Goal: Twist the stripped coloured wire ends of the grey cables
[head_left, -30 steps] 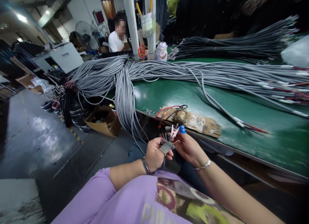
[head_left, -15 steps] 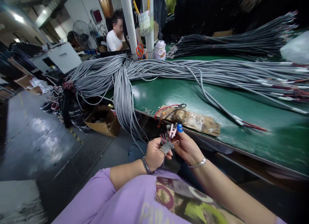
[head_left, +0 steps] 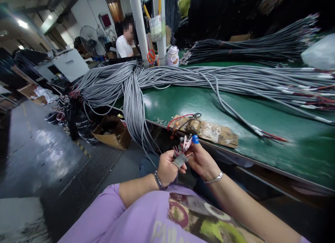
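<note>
My left hand (head_left: 168,167) is closed around a bunch of thin coloured wires (head_left: 179,151), whose ends fan out above its fingers. A short dark-grey wrapped piece (head_left: 180,161) lies across the fingers; whether it is cable jacket or a finger covering, I cannot tell. Close beside it, my right hand (head_left: 202,162) pinches a pale pink clip (head_left: 187,143) at the wires. Blue tape (head_left: 195,139) covers that thumb's tip. The clip's jaws and some right fingers are partly hidden.
Grey cables (head_left: 133,100) drape over the edge of the green table (head_left: 167,100). A taped cardboard strip (head_left: 217,133) with red and black leads lies at the front edge. An open carton (head_left: 112,131) stands on the floor. A person (head_left: 124,45) sits further back.
The pink clip has turned slightly in my right hand. Both hands stay in nearly the same place, and the view has shifted a little.
</note>
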{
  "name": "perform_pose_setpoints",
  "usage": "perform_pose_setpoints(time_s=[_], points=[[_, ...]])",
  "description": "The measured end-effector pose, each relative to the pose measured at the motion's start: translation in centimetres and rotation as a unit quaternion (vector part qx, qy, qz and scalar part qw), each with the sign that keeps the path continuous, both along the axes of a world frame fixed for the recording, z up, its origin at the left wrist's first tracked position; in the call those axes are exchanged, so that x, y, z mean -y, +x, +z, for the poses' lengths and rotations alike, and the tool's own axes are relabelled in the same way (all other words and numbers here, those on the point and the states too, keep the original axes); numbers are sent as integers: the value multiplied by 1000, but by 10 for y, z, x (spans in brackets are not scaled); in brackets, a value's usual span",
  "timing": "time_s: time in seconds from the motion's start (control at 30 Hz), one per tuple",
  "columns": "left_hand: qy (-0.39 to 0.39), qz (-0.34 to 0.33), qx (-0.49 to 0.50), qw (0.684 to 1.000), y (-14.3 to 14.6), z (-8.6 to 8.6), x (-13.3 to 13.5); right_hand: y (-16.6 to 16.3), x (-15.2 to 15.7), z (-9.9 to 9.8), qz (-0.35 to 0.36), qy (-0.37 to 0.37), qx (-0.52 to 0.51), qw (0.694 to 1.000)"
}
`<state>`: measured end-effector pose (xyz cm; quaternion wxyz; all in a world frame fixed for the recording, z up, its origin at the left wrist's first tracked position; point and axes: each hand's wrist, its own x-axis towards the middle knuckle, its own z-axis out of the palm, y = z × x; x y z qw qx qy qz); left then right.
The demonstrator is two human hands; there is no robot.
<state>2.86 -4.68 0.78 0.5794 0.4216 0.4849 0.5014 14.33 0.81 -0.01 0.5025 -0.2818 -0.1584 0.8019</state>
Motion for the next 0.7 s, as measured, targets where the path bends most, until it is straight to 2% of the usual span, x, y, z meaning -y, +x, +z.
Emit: perform_pose_setpoints(time_s=[0.27,0.5,0.6,0.7], points=[[-5,3,14,1000,-4,-1,3,11,4,-9,52,11,-21,998],[-10,10,28,1000,-8,2,11,27,22,-7,171,105,37,979],[-7,-1,16,1000,-8,0,11,24,31,2,165,157,81,970],[-6,-33,-1,999,-9,0,10,19,36,10,131,161,152,966]])
